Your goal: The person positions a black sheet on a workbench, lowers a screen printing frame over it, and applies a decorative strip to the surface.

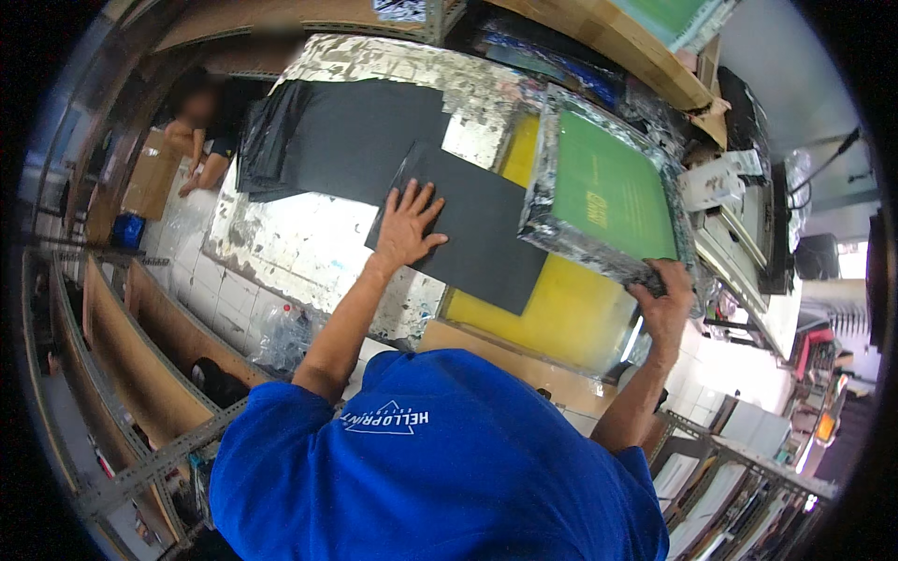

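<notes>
My left hand [409,226] lies flat with fingers spread on a black flat sheet [491,229], which may be paper or fabric. Part of that sheet rests over a yellow board [580,309]. My right hand [666,299] is closed round the near right corner of a screen-printing frame [541,192]. Green mesh [608,178] with pale yellow lettering fills this frame, whose rim is smeared grey and black. The frame's near left corner overlaps the sheet's right edge; whether they touch cannot be made out.
Left of the sheet, a pile of black sheets [346,136] covers part of a paint-worn white table [281,238]. Another person [201,140] sits low at the far left, beside a cardboard box [152,175]. Wooden shelves [159,346] stand at the left; a metal rack [720,472] is at right.
</notes>
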Tool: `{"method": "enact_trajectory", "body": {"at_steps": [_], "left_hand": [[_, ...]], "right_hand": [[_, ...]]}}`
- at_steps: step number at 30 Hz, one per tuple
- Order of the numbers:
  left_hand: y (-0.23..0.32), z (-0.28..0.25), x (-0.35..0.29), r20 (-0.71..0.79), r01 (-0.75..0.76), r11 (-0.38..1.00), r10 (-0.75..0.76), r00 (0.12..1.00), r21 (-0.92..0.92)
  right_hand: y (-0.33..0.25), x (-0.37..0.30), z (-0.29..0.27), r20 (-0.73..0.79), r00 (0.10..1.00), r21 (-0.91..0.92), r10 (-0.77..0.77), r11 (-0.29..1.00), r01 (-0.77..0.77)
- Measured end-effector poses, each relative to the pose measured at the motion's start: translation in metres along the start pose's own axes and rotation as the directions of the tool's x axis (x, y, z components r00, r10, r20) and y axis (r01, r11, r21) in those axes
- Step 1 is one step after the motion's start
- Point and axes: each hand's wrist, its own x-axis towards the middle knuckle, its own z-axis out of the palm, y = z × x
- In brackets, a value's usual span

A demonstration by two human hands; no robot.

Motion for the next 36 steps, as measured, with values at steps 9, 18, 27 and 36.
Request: {"method": "enact_trajectory", "body": {"at_steps": [9,18,27,36], "left_hand": [[0.073,0.028,0.067,-0.018,-0.014,0.909,0.007,1.000,-0.417],[0.062,0.024,0.085,0.105,0.010,0.987,0.007,0.994,-0.161],[0.068,0.040,0.111,0.126,-0.014,0.980,0.040,0.991,-0.198],[0.053,0.043,0.104,-0.005,-0.065,0.967,0.066,0.998,-0.245]], "right_hand": [[0.021,-0.075,0.075,0.065,0.997,-0.045,0.029,0.999,-0.027],[0.047,-0.111,0.128,0.082,0.993,-0.025,0.088,0.996,-0.087],[0.045,-0.114,0.136,0.050,0.995,-0.006,0.082,0.997,-0.082],[0.051,-0.132,0.153,-0.038,0.997,-0.159,0.066,0.985,-0.071]]}}
